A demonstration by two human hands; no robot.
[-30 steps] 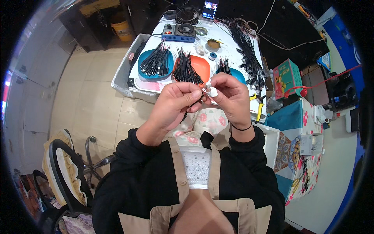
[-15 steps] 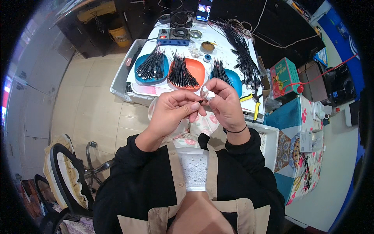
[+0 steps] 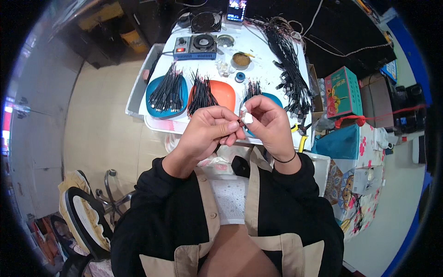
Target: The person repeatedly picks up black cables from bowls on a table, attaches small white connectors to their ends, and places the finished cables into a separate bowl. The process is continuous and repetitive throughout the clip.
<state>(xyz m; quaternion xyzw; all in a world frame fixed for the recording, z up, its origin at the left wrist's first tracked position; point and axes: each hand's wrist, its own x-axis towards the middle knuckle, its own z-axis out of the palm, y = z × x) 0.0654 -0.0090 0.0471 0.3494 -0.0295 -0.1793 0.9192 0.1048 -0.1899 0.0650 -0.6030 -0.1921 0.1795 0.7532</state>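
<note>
In front of my chest both hands meet over the near edge of the white table (image 3: 159, 125). My left hand (image 3: 207, 131) is closed, thumb and fingers pinching a small thin black piece that looks like a cable end; most of it is hidden. A crumpled white scrap, like tissue (image 3: 247, 118), is pinched in my right hand (image 3: 272, 131), right against my left fingertips. Behind the hands, short black cables (image 3: 169, 93) with bare reddish ends lie in a blue tray (image 3: 152, 110). More fill an orange tray (image 3: 224, 94) and a second blue tray (image 3: 276, 100).
A small heater box (image 3: 194, 48), a fan (image 3: 206, 22), a solder spool (image 3: 240, 77) and a round tin (image 3: 241, 60) stand farther back. Long black cables (image 3: 288, 69) hang along the right side, above yellow-handled pliers (image 3: 302, 142). An office chair (image 3: 85, 212) is at left.
The view has shifted, so the table and trays appear lower and a little left. My hands stay pinched together, the white scrap still held, with only slight finger movement.
</note>
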